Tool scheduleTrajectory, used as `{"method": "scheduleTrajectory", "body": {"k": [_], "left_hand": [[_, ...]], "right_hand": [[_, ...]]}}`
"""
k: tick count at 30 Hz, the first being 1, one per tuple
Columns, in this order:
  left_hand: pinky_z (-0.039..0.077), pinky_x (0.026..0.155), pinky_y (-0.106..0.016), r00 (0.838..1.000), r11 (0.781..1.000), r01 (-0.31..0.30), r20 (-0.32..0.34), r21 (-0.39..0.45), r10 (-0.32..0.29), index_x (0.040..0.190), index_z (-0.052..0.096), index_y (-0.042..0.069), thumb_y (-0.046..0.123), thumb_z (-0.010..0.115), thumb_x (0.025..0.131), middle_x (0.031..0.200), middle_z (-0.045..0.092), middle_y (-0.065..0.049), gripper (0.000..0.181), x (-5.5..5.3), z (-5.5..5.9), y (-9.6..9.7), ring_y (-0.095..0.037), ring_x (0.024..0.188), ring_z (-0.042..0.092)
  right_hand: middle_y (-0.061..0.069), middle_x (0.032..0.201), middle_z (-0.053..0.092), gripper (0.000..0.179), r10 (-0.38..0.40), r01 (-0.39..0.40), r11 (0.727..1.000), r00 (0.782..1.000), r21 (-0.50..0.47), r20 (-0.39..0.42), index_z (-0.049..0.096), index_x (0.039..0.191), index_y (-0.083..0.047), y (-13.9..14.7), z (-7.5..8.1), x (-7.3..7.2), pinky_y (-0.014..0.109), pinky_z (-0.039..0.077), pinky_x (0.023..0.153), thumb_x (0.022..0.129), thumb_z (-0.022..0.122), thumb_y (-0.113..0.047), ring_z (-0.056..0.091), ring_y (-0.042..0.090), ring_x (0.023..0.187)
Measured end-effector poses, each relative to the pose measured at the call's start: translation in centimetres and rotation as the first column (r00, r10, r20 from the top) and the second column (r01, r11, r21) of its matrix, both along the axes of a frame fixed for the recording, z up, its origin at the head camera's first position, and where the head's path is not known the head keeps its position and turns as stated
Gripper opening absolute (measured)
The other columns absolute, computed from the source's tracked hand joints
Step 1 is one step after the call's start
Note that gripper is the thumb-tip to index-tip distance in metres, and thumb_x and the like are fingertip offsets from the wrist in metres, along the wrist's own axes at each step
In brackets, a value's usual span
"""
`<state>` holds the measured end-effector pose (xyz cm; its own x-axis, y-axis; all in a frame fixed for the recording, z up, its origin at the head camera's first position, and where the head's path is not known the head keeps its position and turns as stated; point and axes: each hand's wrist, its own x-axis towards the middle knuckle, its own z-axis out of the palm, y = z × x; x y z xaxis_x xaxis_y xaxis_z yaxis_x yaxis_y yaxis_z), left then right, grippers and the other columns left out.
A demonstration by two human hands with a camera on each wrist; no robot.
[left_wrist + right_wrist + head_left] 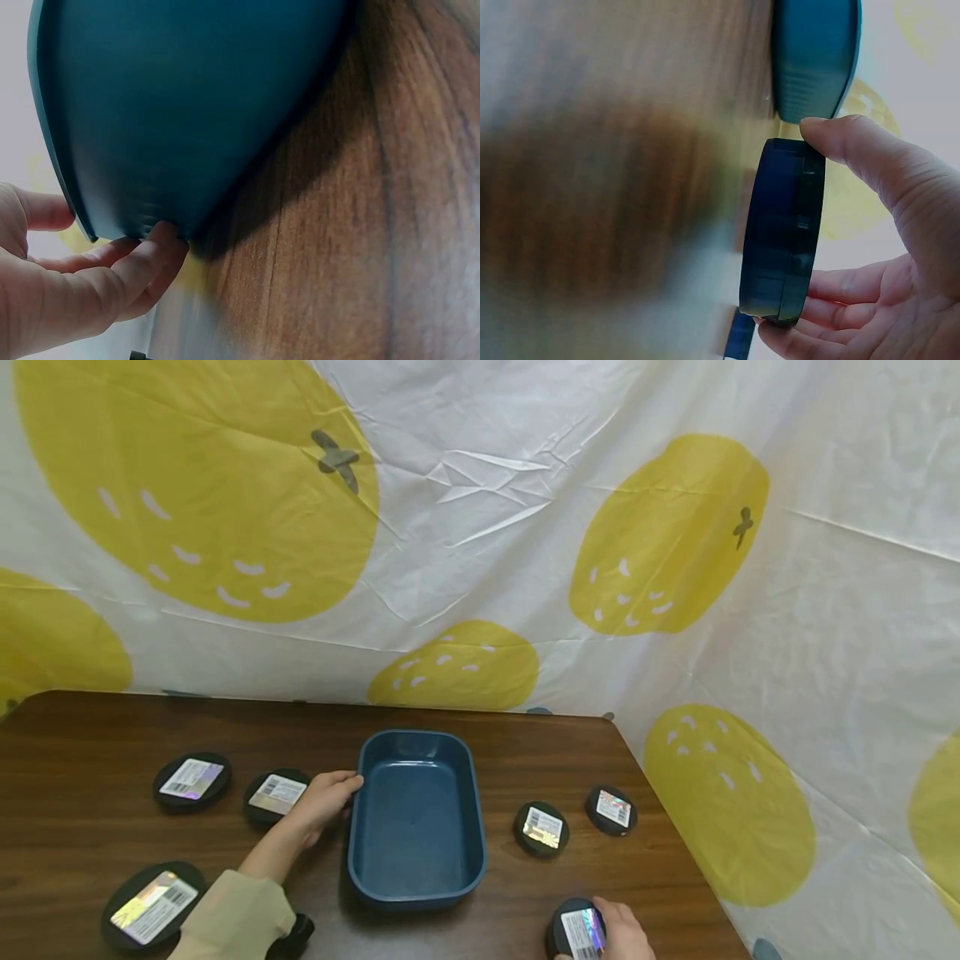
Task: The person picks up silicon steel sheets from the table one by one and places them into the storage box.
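A deep blue rectangular baking dish (416, 827) stands on the table. My left hand (327, 803) grips its left side near the far end. In the left wrist view the thumb (49, 211) is at the rim and the curled fingers lie against the outer wall. My right hand (624, 933) holds a flat round black case (576, 931) with a white barcode label at the table's near right. In the right wrist view, thumb and fingers span the edges of this case (781, 232). Whether it touches the table, I cannot tell.
More labelled round black cases lie about: two right of the dish, one nearer (542, 829) and one farther (611, 810). On the left are a far case (192, 782), one beside my left wrist (262, 806) and a near one (152, 906). A lemon-print cloth (480, 568) hangs behind the table.
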<state>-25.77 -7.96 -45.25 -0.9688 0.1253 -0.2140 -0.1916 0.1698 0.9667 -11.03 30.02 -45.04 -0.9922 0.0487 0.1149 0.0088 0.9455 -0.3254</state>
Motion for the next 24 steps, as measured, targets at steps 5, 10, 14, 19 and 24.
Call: {"method": "scheduleTrajectory", "body": {"k": [5, 10, 14, 19, 24], "left_hand": [[0.045, 0.089, -0.043, 1.000, 1.000, -0.001, -0.001, 0.002, 0.001, 0.132, 0.033, -0.021, 0.014, 0.036, 0.100, 0.126, 0.045, -0.034, 0.048, 0.0, 0.0, 0.0, -0.034, 0.108, 0.050], [0.045, 0.089, -0.042, 1.000, 1.000, -0.007, 0.012, 0.012, 0.007, 0.132, 0.033, -0.021, 0.014, 0.037, 0.099, 0.127, 0.045, -0.034, 0.048, -0.1, -0.1, 0.1, -0.033, 0.108, 0.050], [0.045, 0.089, -0.042, 1.000, 1.000, -0.008, 0.013, 0.020, 0.008, 0.132, 0.033, -0.021, 0.014, 0.037, 0.099, 0.127, 0.046, -0.034, 0.048, -0.1, -0.1, 0.1, -0.033, 0.108, 0.051], [0.045, 0.089, -0.042, 1.000, 1.000, -0.003, 0.006, 0.024, 0.003, 0.132, 0.033, -0.021, 0.014, 0.037, 0.099, 0.127, 0.046, -0.034, 0.048, -0.1, -0.1, 0.0, -0.032, 0.107, 0.051], [0.042, 0.094, -0.047, 1.000, 1.000, 0.001, 0.018, 0.027, -0.002, 0.133, 0.031, -0.021, 0.014, 0.036, 0.099, 0.131, 0.042, -0.035, 0.048, -0.1, -0.1, 0.0, -0.036, 0.112, 0.048]], "right_hand": [[0.017, 0.100, 0.059, 0.085, -0.013, 0.013, 1.000, 0.998, -0.002, 0.064, 0.057, 0.111, 0.007, -0.6, 1.2, -0.3, 0.049, 0.050, 0.077, 0.050, 0.089, -0.043, 0.058, 0.031, 0.089], [0.017, 0.102, 0.059, 0.086, -0.027, 0.029, 0.999, 0.997, -0.022, 0.068, 0.058, 0.112, 0.006, -1.2, 1.9, -0.2, 0.048, 0.050, 0.078, 0.049, 0.089, -0.043, 0.058, 0.029, 0.089], [0.016, 0.103, 0.059, 0.085, -0.017, 0.018, 0.999, 0.999, -0.026, 0.035, 0.058, 0.113, 0.005, -1.6, 2.4, -0.2, 0.047, 0.050, 0.077, 0.049, 0.088, -0.043, 0.058, 0.028, 0.088], [0.014, 0.101, 0.060, 0.084, 0.041, -0.041, 0.999, 0.998, -0.005, -0.046, 0.059, 0.111, 0.006, -2.1, 3.1, -0.3, 0.044, 0.051, 0.076, 0.049, 0.089, -0.041, 0.059, 0.026, 0.087], [0.013, 0.101, 0.059, 0.083, 0.079, -0.080, 0.997, 0.996, -0.022, -0.044, 0.057, 0.113, 0.006, -2.7, 4.0, -0.6, 0.042, 0.051, 0.074, 0.050, 0.088, -0.039, 0.057, 0.023, 0.085]]}}
